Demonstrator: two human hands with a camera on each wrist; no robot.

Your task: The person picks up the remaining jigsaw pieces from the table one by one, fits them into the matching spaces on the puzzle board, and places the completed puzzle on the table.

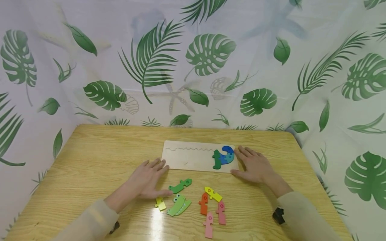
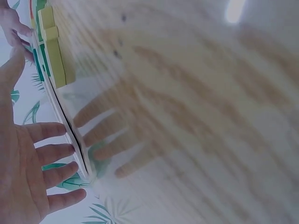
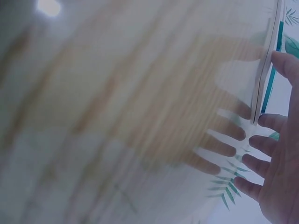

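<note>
A pale wooden puzzle board (image 1: pixel 190 159) lies flat on the table, several joined blue and dark green puzzle pieces (image 1: pixel 223 158) set at its right end. My left hand (image 1: pixel 147 179) is spread at the board's lower left corner, fingertips right at the edge, thumb above a yellow puzzle piece (image 1: pixel 161 203). At the opposite end my right hand (image 1: pixel 254 164) has its fingers extended, with index finger and thumb at the board's right edge. Both wrist views show straight fingers beside the board's side: the left hand (image 2: pixel 28 163) and the right hand (image 3: pixel 275 154).
Loose in front of the board lie a green crocodile head (image 1: pixel 179 205), a green piece (image 1: pixel 181 185), a second yellow piece (image 1: pixel 213 194), an orange piece (image 1: pixel 203 204) and two pink pieces (image 1: pixel 221 213). Behind the wooden table (image 1: pixel 120 144) hangs a leaf-print cloth (image 1: pixel 181 73).
</note>
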